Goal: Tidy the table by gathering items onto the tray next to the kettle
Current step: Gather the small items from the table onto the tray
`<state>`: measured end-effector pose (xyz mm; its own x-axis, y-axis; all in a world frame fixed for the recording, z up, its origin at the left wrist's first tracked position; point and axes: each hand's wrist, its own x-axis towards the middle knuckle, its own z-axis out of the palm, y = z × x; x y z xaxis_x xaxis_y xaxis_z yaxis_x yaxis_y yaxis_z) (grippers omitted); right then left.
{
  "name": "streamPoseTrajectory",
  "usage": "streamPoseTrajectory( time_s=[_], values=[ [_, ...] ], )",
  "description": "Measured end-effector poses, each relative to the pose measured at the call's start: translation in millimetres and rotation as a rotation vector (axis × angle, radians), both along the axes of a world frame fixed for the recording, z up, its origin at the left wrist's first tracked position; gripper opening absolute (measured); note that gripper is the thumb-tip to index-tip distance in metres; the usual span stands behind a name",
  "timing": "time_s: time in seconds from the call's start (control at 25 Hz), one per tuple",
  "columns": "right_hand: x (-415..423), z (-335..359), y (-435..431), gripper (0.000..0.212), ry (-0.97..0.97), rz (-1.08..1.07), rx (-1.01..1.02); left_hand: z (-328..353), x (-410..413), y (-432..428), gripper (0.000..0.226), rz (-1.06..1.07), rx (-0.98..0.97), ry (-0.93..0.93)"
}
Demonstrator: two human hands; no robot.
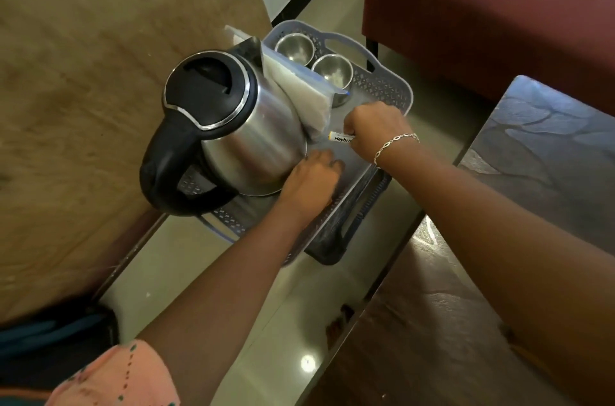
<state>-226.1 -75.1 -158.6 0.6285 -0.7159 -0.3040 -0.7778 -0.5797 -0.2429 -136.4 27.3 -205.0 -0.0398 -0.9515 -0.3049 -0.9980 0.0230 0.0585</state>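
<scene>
Hands over a grey tray beside a steel kettle

Fingers of the right hand [374, 127] were closed around a small white and yellow sachet [340, 137], printed with black lettering that began "Heybri", held just above the tray floor. A silver chain bracelet [396, 142] was worn on that wrist. The left hand [312, 177] was laid knuckles-up on the tray floor, touching the kettle's base; whether anything was held beneath it could not be told. A peach patterned sleeve [116, 375] was seen at the left shoulder.

Both hands were placed inside a grey plastic tray [382, 86] with perforated walls and cut-out handles. A steel kettle [233, 126] with black lid and handle was stood on the tray's left part. A clear zip bag [299, 83] was leaned against the kettle. Two steel cups [294, 48] were set side by side at the far end. The tray was rested on a glass-topped table [286, 322], with a dark red seat [482, 6] beyond.
</scene>
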Motion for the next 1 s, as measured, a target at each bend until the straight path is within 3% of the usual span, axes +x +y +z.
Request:
streamPoseTrajectory(
  time_s=[0.12,0.24,0.32,0.64,1.0],
  values=[
    [11,-14,5,0.023,0.048,0.016,0.054,0,4,3,0.033,-0.083,0.011,-0.040],
    [15,-24,13,0.023,0.074,0.018,0.113,2,5,16,0.031,-0.166,-0.123,-0.159],
    [17,-30,15,0.023,0.085,0.018,0.110,3,5,23,0.032,-0.195,-0.161,-0.088],
    [18,-35,13,0.024,0.069,0.052,0.212,-2,4,38,0.019,-0.142,-0.253,-0.059],
    [18,-43,12,0.033,0.032,0.128,0.268,1,1,55,0.034,-0.005,-0.252,-0.021]
  ],
)
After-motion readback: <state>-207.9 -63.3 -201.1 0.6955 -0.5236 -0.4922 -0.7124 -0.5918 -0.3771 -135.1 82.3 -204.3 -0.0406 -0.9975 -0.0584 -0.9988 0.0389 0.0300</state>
